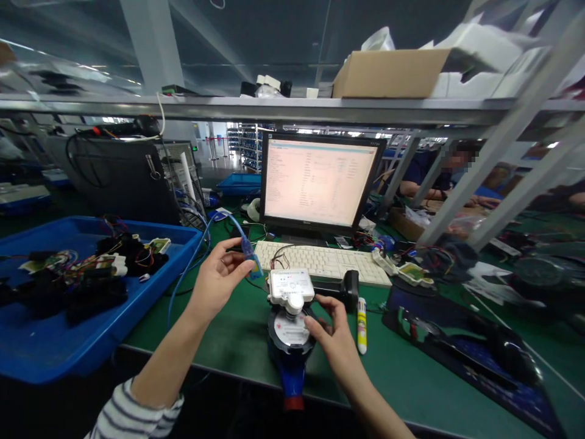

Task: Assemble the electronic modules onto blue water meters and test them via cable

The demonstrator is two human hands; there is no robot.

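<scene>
My left hand (223,272) is closed in a pinch on a blue translucent plug-like connector (251,257) with a blue cable running from its top. It is up in the air, left of a water meter (292,332). The meter has a dark round head with a white dial, a blue body and a red end cap near the table's front edge. A white module (291,286) with printed labels sits on the meter's far side. My right hand (333,326) grips the meter's right edge, thumb by the dial and fingers curled behind. Its fingertips are partly hidden.
A keyboard (326,262) and a lit monitor (320,183) stand behind the meter. A black handheld scanner (350,291) and a yellow pen (362,326) lie to the right. A blue tray (155,299) of parts is at left. A co-worker (425,171) sits beyond the frame posts.
</scene>
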